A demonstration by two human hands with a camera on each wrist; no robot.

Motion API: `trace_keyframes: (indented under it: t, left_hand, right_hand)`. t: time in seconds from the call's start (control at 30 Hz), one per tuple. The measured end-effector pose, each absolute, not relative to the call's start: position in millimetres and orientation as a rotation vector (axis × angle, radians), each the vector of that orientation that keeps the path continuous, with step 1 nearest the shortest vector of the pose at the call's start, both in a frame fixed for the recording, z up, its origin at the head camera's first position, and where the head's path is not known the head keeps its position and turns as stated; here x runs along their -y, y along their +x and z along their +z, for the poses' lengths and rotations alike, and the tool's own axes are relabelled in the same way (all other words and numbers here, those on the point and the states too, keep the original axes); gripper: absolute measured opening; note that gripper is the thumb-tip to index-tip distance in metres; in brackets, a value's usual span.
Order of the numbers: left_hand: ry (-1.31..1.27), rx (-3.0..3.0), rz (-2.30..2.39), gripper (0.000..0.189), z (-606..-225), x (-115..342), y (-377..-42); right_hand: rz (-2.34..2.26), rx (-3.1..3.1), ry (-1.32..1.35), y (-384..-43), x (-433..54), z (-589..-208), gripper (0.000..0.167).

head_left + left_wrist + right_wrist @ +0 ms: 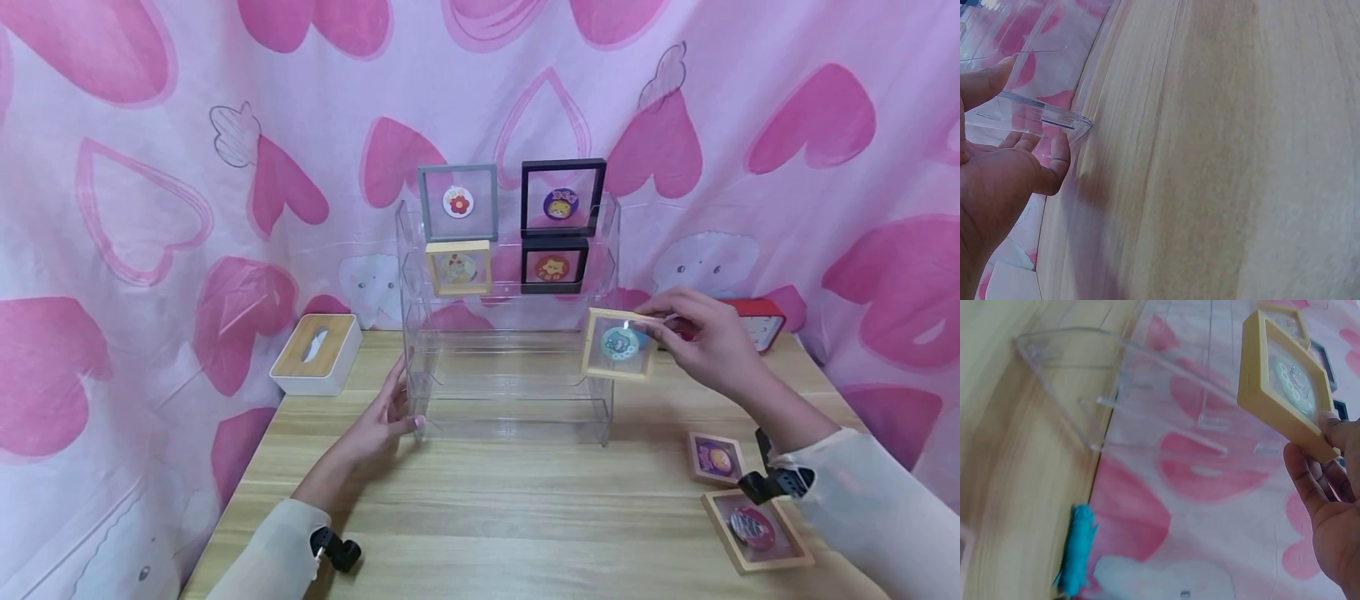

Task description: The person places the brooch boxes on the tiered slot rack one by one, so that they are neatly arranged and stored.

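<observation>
Pale sleeves [885, 500] with black wrist cameras [341, 552] come in from the bottom corners, ending in two hands. The right hand [701, 342] pinches a light wooden frame [620, 343] by its upper right corner, thumb in front and fingers behind; a blue round badge shows inside. This frame is held up at the right side of a clear tiered rack [510, 336]; whether the two touch, I cannot tell. The left hand [382, 421] is partly curled round the rack's lower left edge, thumb on one side, fingers on the other.

On the rack's upper tier stand a blue-grey frame [459, 202] with a flower badge and, to its right, a black frame [561, 198]. Below them are a cream frame [459, 268] and a smaller black frame [553, 267]. Near the right sleeve, a small wooden frame [715, 458] and a larger one [756, 530] lie on the worktop [510, 517]. Behind the right hand is a red clock [761, 321], partly hidden; left of the rack sits a tissue box [317, 354]. A heart-patterned curtain [150, 167] hangs behind.
</observation>
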State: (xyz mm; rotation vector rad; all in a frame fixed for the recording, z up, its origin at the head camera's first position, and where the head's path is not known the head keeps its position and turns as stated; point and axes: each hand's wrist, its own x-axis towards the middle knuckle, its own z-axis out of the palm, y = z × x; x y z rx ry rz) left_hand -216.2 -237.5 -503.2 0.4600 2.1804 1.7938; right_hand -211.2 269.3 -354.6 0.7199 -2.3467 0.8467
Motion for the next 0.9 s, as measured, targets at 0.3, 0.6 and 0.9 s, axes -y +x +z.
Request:
trace_keyframes:
  t: [0.3, 0.6, 0.9]
  left_hand:
    - [0.454, -2.160, 1.802, 0.115, -502.7, 236.2, -215.8]
    - [0.461, -2.173, 1.801, 0.115, -504.4, 237.0, -215.5]
    - [0.444, -2.177, 1.799, 0.115, -503.1, 236.5, -214.6]
  right_hand:
    - [0.898, 2.334, 0.738, -222.7, -235.5, -344.3, 0.030]
    - [0.955, 2.273, 0.808, -235.0, -203.7, -339.7, 0.025]
    - [1.050, 2.218, 0.844, -245.5, -169.4, -335.5, 0.020]
